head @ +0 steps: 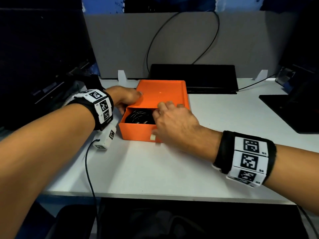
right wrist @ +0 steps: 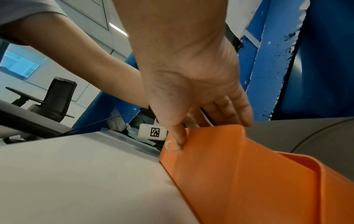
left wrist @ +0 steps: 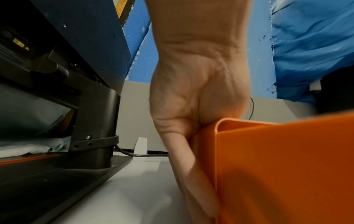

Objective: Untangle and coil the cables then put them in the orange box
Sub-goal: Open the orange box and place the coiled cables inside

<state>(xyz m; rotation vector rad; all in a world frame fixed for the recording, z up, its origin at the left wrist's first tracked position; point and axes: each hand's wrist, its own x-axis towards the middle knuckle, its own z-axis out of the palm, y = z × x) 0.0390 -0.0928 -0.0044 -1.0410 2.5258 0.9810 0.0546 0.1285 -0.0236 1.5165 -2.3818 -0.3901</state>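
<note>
The orange box [head: 138, 132] stands on the white table, its orange lid [head: 164, 94] covering the far part while the near part stays uncovered. Coiled black cables [head: 138, 116] lie inside. My left hand [head: 124, 98] grips the box's left side; in the left wrist view the left hand [left wrist: 191, 106] has its thumb along the box wall [left wrist: 277, 166]. My right hand [head: 174, 121] spans the opening, fingertips on the lid's near edge and thumb on the front wall. The right wrist view shows my right hand [right wrist: 191, 91] with its thumb pressed on the box front [right wrist: 229, 166].
A white tagged device [head: 107, 138] with a black cord lies just left of the box, the cord running off the table's front edge [head: 155, 194]. A black stand [head: 193, 76] sits behind the box and a black pad [head: 290, 111] at the right. Dark equipment crowds the left.
</note>
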